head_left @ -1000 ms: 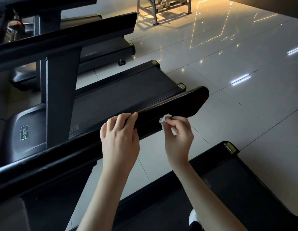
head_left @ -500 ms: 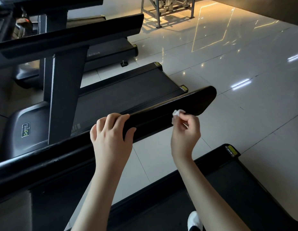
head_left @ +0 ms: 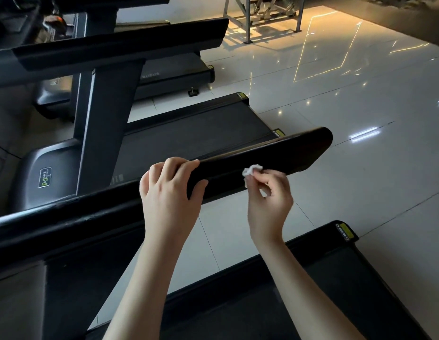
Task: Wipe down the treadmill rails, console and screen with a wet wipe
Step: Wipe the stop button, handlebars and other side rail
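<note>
**Wipe at the rail's near face, free end to the right**

The right hand (head_left: pixel 270 200) pinches a crumpled wet wipe (head_left: pixel 251 170) between thumb and fingertips, against the near side of the black rail (head_left: pixel 294 150). The left hand (head_left: pixel 169 192) grips the same rail, fingers curled over its top edge, just left of the wipe. The rail runs from lower left up to its rounded end at right, so the next stroke probably follows that line, with the right hand nearer
</note>
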